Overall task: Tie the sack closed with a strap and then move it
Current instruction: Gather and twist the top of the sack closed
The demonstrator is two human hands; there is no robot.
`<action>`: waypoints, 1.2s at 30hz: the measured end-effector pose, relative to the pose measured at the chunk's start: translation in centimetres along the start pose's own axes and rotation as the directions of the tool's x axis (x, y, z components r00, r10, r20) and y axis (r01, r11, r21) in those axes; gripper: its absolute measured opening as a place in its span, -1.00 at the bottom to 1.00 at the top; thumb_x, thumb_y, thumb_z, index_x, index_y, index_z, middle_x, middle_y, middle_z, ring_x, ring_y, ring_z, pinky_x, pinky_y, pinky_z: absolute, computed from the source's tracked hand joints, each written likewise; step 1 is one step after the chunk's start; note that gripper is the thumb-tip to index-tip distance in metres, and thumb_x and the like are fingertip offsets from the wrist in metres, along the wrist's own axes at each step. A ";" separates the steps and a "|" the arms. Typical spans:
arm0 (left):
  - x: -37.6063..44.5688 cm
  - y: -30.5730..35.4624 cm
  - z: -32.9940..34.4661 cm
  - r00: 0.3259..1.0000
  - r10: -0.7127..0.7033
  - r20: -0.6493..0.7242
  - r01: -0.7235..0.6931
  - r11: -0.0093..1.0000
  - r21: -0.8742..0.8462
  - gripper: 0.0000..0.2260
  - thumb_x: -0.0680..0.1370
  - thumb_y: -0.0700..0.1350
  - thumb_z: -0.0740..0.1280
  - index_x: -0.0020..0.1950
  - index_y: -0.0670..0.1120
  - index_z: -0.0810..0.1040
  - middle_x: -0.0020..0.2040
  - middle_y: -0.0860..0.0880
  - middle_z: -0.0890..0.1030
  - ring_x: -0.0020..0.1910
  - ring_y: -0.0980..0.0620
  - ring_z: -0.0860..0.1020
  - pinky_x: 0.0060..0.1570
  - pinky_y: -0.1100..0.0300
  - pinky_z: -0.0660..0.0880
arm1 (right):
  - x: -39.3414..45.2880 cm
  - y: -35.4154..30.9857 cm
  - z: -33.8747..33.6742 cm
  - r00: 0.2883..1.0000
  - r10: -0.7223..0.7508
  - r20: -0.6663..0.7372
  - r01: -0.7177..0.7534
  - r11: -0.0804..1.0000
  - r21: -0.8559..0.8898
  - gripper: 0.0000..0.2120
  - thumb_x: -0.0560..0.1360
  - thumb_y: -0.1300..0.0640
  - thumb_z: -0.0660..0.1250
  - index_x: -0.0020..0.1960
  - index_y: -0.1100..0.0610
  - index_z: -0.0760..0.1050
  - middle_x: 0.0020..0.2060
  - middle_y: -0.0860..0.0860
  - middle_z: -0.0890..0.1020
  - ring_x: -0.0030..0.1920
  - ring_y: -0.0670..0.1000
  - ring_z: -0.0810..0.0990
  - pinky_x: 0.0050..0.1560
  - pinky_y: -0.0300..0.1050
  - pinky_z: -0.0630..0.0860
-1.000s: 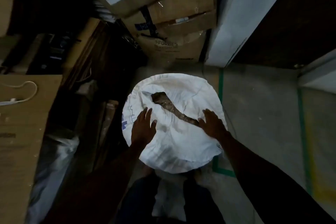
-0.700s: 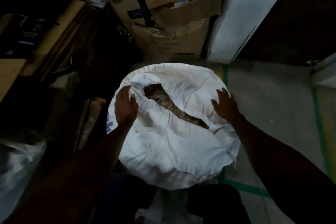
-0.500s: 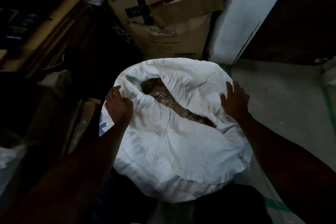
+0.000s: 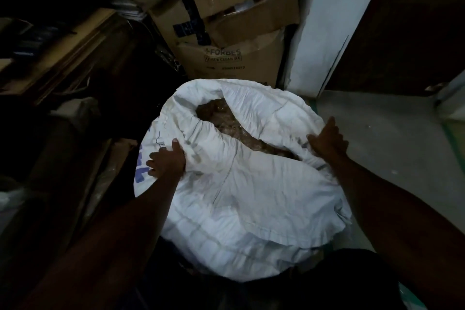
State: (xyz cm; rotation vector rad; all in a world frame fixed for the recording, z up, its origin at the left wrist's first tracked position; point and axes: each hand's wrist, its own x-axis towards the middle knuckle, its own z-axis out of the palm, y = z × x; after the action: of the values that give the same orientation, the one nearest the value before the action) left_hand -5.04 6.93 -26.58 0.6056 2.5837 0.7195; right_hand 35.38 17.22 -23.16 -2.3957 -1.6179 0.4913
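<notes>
Large white woven sack (image 4: 241, 199) standing on the floor (image 4: 382, 148) at centre of view, directly in front of the person, cardboard boxes (image 4: 226, 33) stacked just behind it at 12 o'clock and a white wall edge (image 4: 324, 20) at 1 o'clock. Mouth of sack open, a long gap running from 11 o'clock toward 3 o'clock, brownish contents (image 4: 226, 126) visible inside and reaching close to the rim. Left hand (image 4: 166, 161) at 9 o'clock on the sack, thumb hooked over the rolled rim, fingers wrapped round the bunched cloth: a closed hold. Right hand (image 4: 327, 141) at 3 o'clock on the opposite rim, fingers spread and fairly straight, laid on the cloth; curl underneath not visible, so actual grip not confirmed. No strap visible in view. Judged heavy when full, bulging and unlikely to lift by the rim alone. Cloth soft, creased, pliable, probably somewhat slick as woven plastic; contents likely loose and liable to spill through the gap if tipped. Best purchase judged to be the slack rim cloth, gathered inward from both sides into a neck for tying; for moving, neck plus a low corner.
</notes>
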 end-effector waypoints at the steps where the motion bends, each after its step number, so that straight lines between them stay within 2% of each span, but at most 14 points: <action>1: 0.1 -0.2 -0.4 0.999 0.035 0.032 -0.035 0.999 0.001 -0.38 0.62 0.30 0.11 0.40 -0.18 0.46 0.38 -0.29 0.43 0.40 -0.32 0.34 0.41 -0.23 0.21 | -0.2 -0.1 -0.4 1.000 0.030 0.007 -0.030 0.999 0.027 -0.20 0.50 -0.08 0.39 0.55 0.17 0.06 0.42 0.26 0.36 0.37 0.32 0.40 0.36 0.21 0.30; 4: -0.1 -0.4 -2.1 0.983 0.147 0.106 -0.131 0.980 -0.148 -0.51 0.63 0.16 0.20 0.31 -0.21 0.52 0.27 -0.27 0.57 0.32 -0.30 0.50 0.34 -0.08 0.41 | -1.1 -0.5 -1.9 0.999 0.038 0.018 -0.040 0.993 0.108 -0.35 0.45 -0.05 0.45 0.41 0.23 0.33 0.34 0.26 0.48 0.31 0.30 0.48 0.25 0.13 0.44; 7: -1.1 1.3 -4.6 0.988 0.147 0.049 -0.118 0.918 -0.379 -0.54 0.60 0.09 0.30 0.29 -0.26 0.51 0.21 -0.28 0.61 0.26 -0.27 0.56 0.25 -0.01 0.46 | -2.1 -1.8 -4.5 0.997 0.028 0.074 -0.040 0.985 0.170 -0.30 0.38 -0.08 0.52 0.38 0.24 0.42 0.32 0.24 0.52 0.28 0.27 0.52 0.20 0.05 0.48; 10: -2.3 4.2 -7.4 0.965 0.262 -0.017 -0.243 0.864 -0.440 -0.65 0.61 -0.07 0.35 0.24 -0.33 0.52 0.16 -0.31 0.62 0.21 -0.27 0.58 0.21 -0.01 0.47 | -2.7 -3.6 -7.6 0.993 0.007 0.121 -0.045 0.949 0.313 -0.34 0.33 -0.03 0.58 0.29 0.29 0.50 0.23 0.22 0.59 0.20 0.23 0.59 0.11 0.02 0.54; 13: -3.8 6.9 -10.2 0.931 0.361 -0.050 -0.337 0.799 -0.498 -0.66 0.58 -0.06 0.35 0.19 -0.32 0.56 0.06 -0.26 0.65 0.06 -0.17 0.61 0.06 0.05 0.51 | -5.0 -5.8 -11.3 0.939 -0.144 0.311 -0.095 0.763 0.639 -0.57 0.41 -0.03 0.53 0.20 0.13 0.56 0.08 0.09 0.66 0.00 0.07 0.65 -0.11 -0.22 0.57; 14: -4.8 8.0 -11.3 0.928 0.371 -0.030 -0.330 0.783 -0.528 -0.68 0.59 -0.07 0.34 0.18 -0.31 0.55 0.04 -0.24 0.64 0.01 -0.12 0.59 -0.01 0.10 0.49 | -5.8 -6.4 -12.6 0.923 -0.202 0.326 -0.102 0.690 0.716 -0.60 0.39 -0.05 0.54 0.13 0.10 0.57 0.02 0.08 0.68 -0.05 0.02 0.65 -0.11 -0.26 0.58; 17: -7.0 11.5 -13.9 0.921 0.391 0.005 -0.296 0.707 -0.643 -0.72 0.58 -0.10 0.34 0.16 -0.29 0.57 0.02 -0.22 0.64 0.00 -0.13 0.63 -0.03 0.03 0.55 | -6.9 -8.0 -16.0 0.922 -0.209 0.325 -0.140 0.601 0.787 -0.45 0.23 -0.17 0.60 0.06 0.16 0.63 -0.01 0.12 0.72 -0.03 0.10 0.69 0.12 -0.03 0.59; 19: -8.7 13.7 -15.5 0.901 0.432 0.021 -0.298 0.655 -0.695 -0.74 0.57 -0.09 0.34 0.16 -0.25 0.58 0.03 -0.23 0.66 -0.03 -0.17 0.66 -0.01 -0.02 0.61 | -7.3 -8.6 -17.8 0.959 -0.167 0.227 -0.075 0.626 0.776 -0.57 0.25 -0.10 0.58 -0.04 0.18 0.63 -0.12 0.14 0.70 -0.19 0.08 0.64 -0.12 -0.08 0.54; 22: -11.9 16.4 -17.7 0.856 0.511 0.076 -0.289 0.596 -0.749 -0.79 0.62 -0.12 0.29 0.19 -0.20 0.55 -0.09 -0.16 0.60 -0.31 0.02 0.56 -0.37 0.20 0.51 | -9.6 -9.9 -21.0 0.983 -0.145 0.111 0.009 0.646 0.763 -0.72 0.30 0.10 0.56 -0.10 0.23 0.61 -0.38 0.06 0.55 -0.40 0.01 0.49 -0.37 -0.15 0.39; 25: -15.1 18.8 -19.6 0.809 0.569 0.146 -0.245 0.552 -0.797 -0.77 0.64 -0.09 0.28 0.24 -0.17 0.53 -0.08 -0.15 0.59 -0.26 0.02 0.54 -0.44 0.27 0.48 | -12.2 -11.4 -23.9 0.989 -0.146 0.033 0.067 0.627 0.776 -0.67 0.26 0.15 0.58 -0.05 0.28 0.62 -0.33 0.07 0.60 -0.34 0.05 0.57 -0.32 -0.07 0.53; 27: -16.7 19.9 -20.5 0.787 0.589 0.186 -0.213 0.541 -0.813 -0.73 0.64 -0.05 0.30 0.27 -0.16 0.54 -0.02 -0.15 0.63 -0.14 -0.03 0.59 -0.30 0.22 0.54 | -13.9 -12.6 -25.7 0.981 -0.190 -0.033 0.142 0.600 0.787 -0.70 0.29 0.14 0.58 -0.06 0.26 0.62 -0.26 0.09 0.64 -0.26 0.06 0.63 -0.18 -0.04 0.59; 31: -19.1 20.2 -22.2 0.735 0.648 0.200 -0.231 0.517 -0.824 -0.69 0.64 -0.10 0.30 0.35 -0.20 0.48 0.12 -0.21 0.63 -0.05 -0.09 0.64 -0.20 0.13 0.61 | -17.0 -15.0 -28.2 0.942 -0.296 -0.157 0.309 0.588 0.747 -0.82 0.40 0.07 0.52 -0.19 0.18 0.61 -0.32 0.03 0.62 -0.28 -0.02 0.61 -0.22 -0.14 0.52; 34: -20.1 19.4 -23.0 0.712 0.663 0.231 -0.204 0.510 -0.836 -0.75 0.65 -0.16 0.30 0.30 -0.20 0.44 0.11 -0.25 0.59 -0.05 -0.13 0.64 -0.21 -0.02 0.67 | -18.5 -15.8 -27.8 0.904 -0.375 -0.204 0.404 0.596 0.694 -0.74 0.43 0.11 0.48 -0.39 0.10 0.51 -0.43 -0.03 0.53 -0.36 -0.07 0.53 -0.28 -0.19 0.43; 36: -20.8 19.1 -23.1 0.659 0.696 0.285 -0.186 0.517 -0.836 -0.79 0.64 -0.20 0.30 0.26 -0.20 0.44 0.09 -0.29 0.58 -0.03 -0.20 0.65 -0.21 -0.05 0.66 | -19.7 -15.7 -26.9 0.887 -0.420 -0.190 0.424 0.581 0.695 -0.71 0.45 0.15 0.46 -0.41 0.10 0.48 -0.47 -0.04 0.48 -0.40 -0.09 0.47 -0.29 -0.20 0.39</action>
State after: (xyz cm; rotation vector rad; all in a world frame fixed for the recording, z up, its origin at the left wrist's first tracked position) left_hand 7.08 2.39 7.50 1.0459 1.2900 1.4048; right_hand 25.55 5.26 10.28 -1.3633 -1.5197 0.8304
